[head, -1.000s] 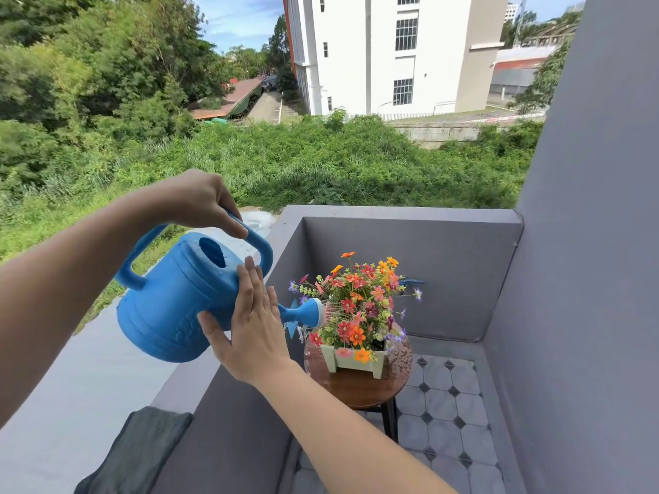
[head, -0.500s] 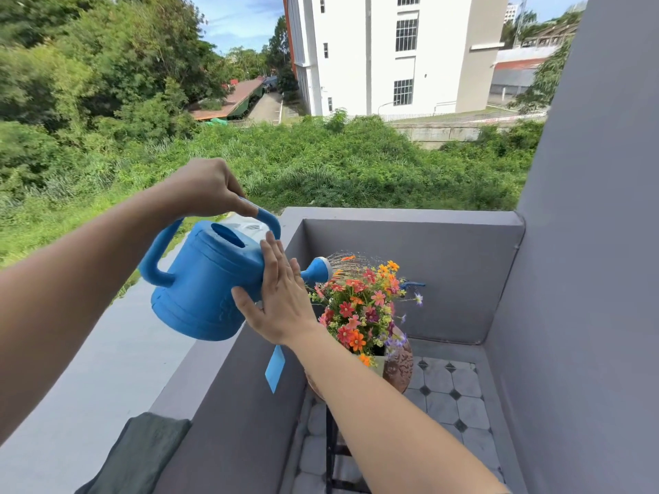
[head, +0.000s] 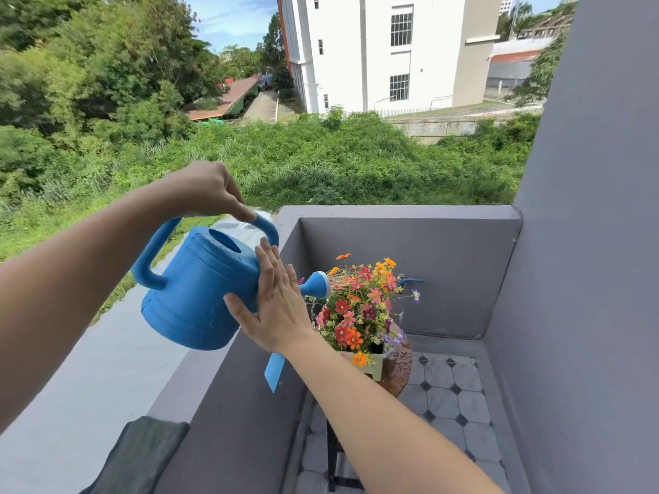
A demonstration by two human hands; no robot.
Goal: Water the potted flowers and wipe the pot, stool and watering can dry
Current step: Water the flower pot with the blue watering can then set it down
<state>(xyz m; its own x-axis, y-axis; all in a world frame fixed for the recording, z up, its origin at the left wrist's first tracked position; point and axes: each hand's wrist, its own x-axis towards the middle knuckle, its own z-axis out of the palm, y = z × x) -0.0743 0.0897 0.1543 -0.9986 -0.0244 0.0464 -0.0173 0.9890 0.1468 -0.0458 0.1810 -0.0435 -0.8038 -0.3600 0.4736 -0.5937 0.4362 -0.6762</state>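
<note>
Head view: my left hand (head: 205, 188) grips the can (head: 199, 290) handle; my right hand (head: 274, 308), fingers straight, presses its side. Rose (spraying) sits just left of the flowers (head: 363, 308) on the stool (head: 399, 369).

We see hard, bright daylight: the white building (head: 392, 48) glares and the balcony's inner wall (head: 428, 272) lies in soft, even shade. Wide-angle distortion bends our edges, tilting the pillar (head: 588, 172) on the right and swelling the near forearm (head: 53, 297), and the far trees (head: 71, 65) look slightly smeared.
</note>
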